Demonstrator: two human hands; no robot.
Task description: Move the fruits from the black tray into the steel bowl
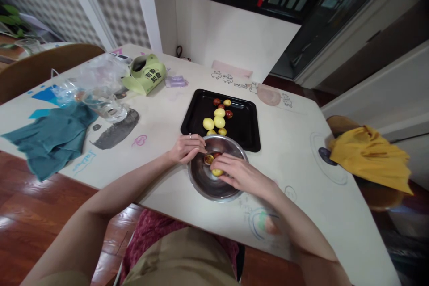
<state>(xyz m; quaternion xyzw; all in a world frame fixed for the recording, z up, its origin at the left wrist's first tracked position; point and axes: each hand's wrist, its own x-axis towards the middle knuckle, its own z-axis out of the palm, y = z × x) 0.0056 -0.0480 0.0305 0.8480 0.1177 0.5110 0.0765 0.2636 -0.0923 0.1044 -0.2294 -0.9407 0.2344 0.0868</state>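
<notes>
A round metal bowl [197,183] stands near the front edge of the table. My left hand [188,148] grips the bowl's left rim, its fingers close together and a ring on one of them. Inside the bowl is my right hand [234,170], with its fingers curled over a small yellow fruit [217,172]. Beside those fingers lies a dark reddish-yellow fruit [208,159], with another red one partly hidden. Behind the bowl, a black baking tray [246,120] carries several pale yellow fruits [219,121] and several small dark red ones [229,114].
On the left are a teal cloth [53,136], a clear glass [115,111] lying on its side, a plastic bag [100,71] and a green carton [147,73]. A yellow cloth [372,156] hangs over a chair at the right. Drawings mark the white tabletop [161,111].
</notes>
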